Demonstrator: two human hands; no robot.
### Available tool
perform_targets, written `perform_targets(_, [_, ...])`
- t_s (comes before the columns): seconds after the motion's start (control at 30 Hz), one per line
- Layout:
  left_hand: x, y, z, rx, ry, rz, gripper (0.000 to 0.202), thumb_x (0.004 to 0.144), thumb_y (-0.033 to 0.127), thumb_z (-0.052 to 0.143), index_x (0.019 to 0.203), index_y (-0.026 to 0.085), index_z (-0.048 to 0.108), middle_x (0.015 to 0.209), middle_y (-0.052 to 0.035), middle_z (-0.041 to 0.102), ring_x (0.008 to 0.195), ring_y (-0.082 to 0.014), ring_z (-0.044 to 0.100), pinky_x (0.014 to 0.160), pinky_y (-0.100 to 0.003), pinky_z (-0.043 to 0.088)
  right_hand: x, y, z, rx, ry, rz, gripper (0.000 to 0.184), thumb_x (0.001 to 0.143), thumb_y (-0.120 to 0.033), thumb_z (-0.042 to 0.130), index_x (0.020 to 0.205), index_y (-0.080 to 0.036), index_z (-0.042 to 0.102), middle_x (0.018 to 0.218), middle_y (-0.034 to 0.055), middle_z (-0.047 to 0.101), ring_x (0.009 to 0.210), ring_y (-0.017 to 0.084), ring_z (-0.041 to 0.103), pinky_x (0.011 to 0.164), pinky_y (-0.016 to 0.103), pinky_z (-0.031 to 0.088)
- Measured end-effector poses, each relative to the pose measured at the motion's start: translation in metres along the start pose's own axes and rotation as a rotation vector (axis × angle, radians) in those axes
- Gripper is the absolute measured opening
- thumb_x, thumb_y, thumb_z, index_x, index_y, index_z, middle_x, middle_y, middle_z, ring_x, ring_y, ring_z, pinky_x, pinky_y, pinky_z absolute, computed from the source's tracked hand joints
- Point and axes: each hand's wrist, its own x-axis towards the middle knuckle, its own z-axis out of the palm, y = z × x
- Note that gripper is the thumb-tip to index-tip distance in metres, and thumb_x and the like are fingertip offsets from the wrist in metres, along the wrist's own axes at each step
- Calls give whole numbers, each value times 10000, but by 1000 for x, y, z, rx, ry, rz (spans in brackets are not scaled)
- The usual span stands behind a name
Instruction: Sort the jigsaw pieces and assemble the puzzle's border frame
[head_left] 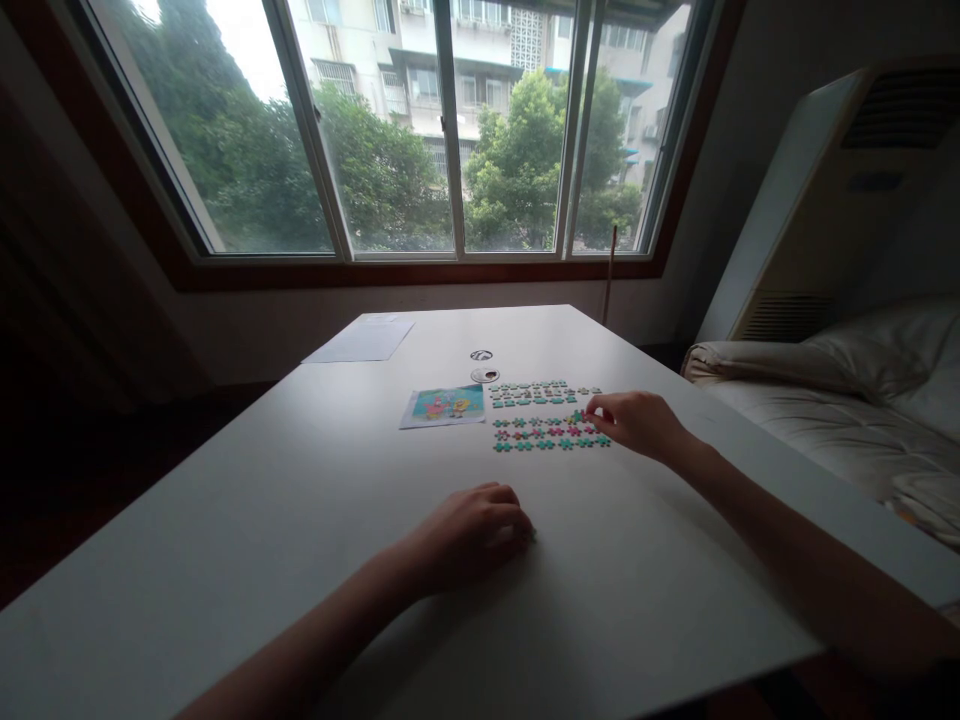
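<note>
Rows of small jigsaw puzzle pieces (534, 434) lie on the white table, mostly green with some pink ones. My right hand (634, 422) reaches over the right end of these rows, its thumb and fingertips pinched on a puzzle piece (580, 416). Nearer to me, my left hand (480, 530) rests low over the tabletop, fingers curled round a puzzle piece (533, 536) whose small greenish edge shows at the fingertips. Left of the rows lies a picture sheet (444, 405) with colourful cartoon figures on a blue-green ground.
Two small round discs (484, 376) lie behind the picture sheet. White paper (360, 338) sits at the table's far left corner. The white table (300, 500) runs toward a window, with a padded sofa (795, 410) beside its right edge and a tall air conditioner (795, 200) behind.
</note>
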Motion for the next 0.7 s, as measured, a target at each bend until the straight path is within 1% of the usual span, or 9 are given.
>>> perform_targets(0.1, [-2,-3,-3,-9,18,2,171,839,203,490,914,204,643,874,-53,600,771,-148,559,691,-222,431,3,16,-1,-4,-141,71,174,774,-369,513,817,-280,655,684,-16,662,597,133,576,500,221,298])
perform_targets(0.2, [-3,-7,-8,-18,32,-11,190,851,181,455,891,187,641,847,-54,616,753,-146,561,681,-223,432,5,30,-1,5,-283,125,166,733,-376,549,786,-274,669,738,2,668,646,156,587,494,223,306])
perform_targets(0.37, [-5,-14,-11,22,93,-75,193,846,155,441,857,169,634,815,-56,623,702,-137,557,640,-216,427,5,45,3,67,-444,141,170,703,-368,571,775,-267,687,802,24,671,678,168,598,487,223,319])
perform_targets(0.47, [-5,-18,-9,46,148,-120,176,829,146,461,836,171,635,808,-48,620,683,-133,548,616,-210,420,4,48,7,105,-499,130,167,702,-361,577,772,-262,692,793,26,676,673,163,601,492,218,332])
perform_targets(0.57, [-6,-23,-8,82,167,-170,151,800,147,490,806,179,638,793,-40,614,674,-136,544,604,-212,413,4,51,10,115,-520,120,161,700,-348,588,780,-258,695,796,27,679,675,157,603,503,213,343])
perform_targets(0.63, [-6,-25,-8,88,174,-204,141,793,165,501,788,183,641,784,-36,611,653,-132,538,592,-212,406,4,52,10,105,-509,121,157,697,-345,592,777,-256,694,801,27,677,674,156,602,497,212,339])
perform_targets(0.7, [-5,-27,-9,61,201,-233,132,789,198,515,759,178,643,760,-32,610,616,-124,526,575,-211,398,4,49,9,89,-465,127,162,700,-354,587,771,-250,689,794,29,674,668,158,601,481,212,323])
